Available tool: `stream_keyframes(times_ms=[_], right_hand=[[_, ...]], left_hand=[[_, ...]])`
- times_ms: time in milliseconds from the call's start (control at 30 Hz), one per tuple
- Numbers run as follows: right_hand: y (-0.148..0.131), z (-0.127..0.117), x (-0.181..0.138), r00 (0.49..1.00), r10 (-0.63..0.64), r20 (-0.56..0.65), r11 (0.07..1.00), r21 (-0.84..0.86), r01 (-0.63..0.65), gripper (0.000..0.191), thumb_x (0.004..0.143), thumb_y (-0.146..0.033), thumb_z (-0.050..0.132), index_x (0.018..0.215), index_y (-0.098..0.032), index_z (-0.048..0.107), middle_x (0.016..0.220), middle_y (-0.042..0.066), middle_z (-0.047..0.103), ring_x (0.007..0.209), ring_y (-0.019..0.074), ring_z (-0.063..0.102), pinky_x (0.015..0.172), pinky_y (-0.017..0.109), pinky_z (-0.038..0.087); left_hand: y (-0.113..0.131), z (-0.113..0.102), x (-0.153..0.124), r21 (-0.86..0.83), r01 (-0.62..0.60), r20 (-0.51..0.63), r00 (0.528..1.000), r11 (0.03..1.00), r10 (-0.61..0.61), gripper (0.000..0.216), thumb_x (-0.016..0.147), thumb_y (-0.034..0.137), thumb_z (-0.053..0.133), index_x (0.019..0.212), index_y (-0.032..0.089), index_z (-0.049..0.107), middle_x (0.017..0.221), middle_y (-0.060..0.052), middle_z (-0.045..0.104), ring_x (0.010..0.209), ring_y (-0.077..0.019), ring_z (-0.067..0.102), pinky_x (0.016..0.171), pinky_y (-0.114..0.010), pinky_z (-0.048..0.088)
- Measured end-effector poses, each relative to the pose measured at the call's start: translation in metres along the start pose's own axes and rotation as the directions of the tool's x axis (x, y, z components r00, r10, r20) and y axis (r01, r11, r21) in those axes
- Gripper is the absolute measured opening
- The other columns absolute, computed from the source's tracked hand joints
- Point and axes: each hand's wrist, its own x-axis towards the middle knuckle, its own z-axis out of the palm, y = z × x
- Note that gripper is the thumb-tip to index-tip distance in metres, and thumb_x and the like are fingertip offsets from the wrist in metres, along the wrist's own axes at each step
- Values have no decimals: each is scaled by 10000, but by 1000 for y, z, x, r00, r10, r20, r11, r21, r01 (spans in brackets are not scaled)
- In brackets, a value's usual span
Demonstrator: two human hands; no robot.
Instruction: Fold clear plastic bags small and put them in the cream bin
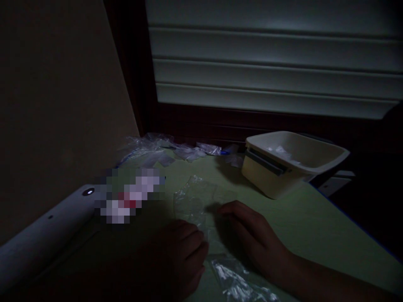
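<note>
The scene is dim. My left hand [181,251] rests on the green table [315,226] with its fingers curled under, pressing the edge of a clear plastic bag [193,201]. My right hand [252,237] lies palm down on the same plastic, fingers bent and close together. More crumpled clear plastic [239,283] lies between my wrists near the front edge. Whether either hand pinches the bag is hidden in the dark.
A cream plastic tub [292,167] stands at the back right with small clear pieces inside. A heap of clear plastic bags [163,149] lies at the back left. A white device [47,230] lies along the left. Closed blinds [270,58] behind.
</note>
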Motion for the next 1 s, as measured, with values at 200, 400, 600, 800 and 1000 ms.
stream_keyframes(times_ms=[200,400,600,800,1000], right_hand=[[2,1,1,997,-67,26,997,32,66,331,766,-33,391,1007,-194,552,896,46,624,821,163,608,709,298,509],[-6,-1,0,966,-167,195,986,58,159,439,666,-51,410,1072,-143,550,988,113,612,937,227,574,793,391,506],[-10,-1,0,931,-172,321,983,0,182,482,602,-55,438,1059,-125,574,1028,150,588,970,268,540,845,456,466],[-11,-1,0,912,-185,366,976,-39,214,483,627,-50,469,1091,-138,569,1015,128,581,965,252,528,848,426,444],[-13,-2,0,911,-166,378,979,-49,199,467,649,-38,490,1097,-144,574,1031,117,581,988,239,523,876,406,433]], left_hand=[[-2,4,0,43,37,-37,999,998,-35,136,911,181,505,915,120,626,887,-66,643,847,-212,563,823,-350,489],[-3,3,4,19,64,-136,989,998,-61,223,886,80,406,771,154,581,809,-57,619,773,-196,556,809,-330,486],[-8,8,1,-34,102,-206,973,994,-107,194,833,46,410,841,139,580,889,-69,625,854,-206,559,880,-348,459],[-8,10,-1,-21,76,-199,977,997,-78,184,852,68,392,808,160,545,845,-62,611,730,-194,548,692,-324,478],[-6,13,-3,-10,76,-122,990,997,-76,155,877,102,413,801,163,534,791,-54,589,703,-197,542,659,-327,481]])
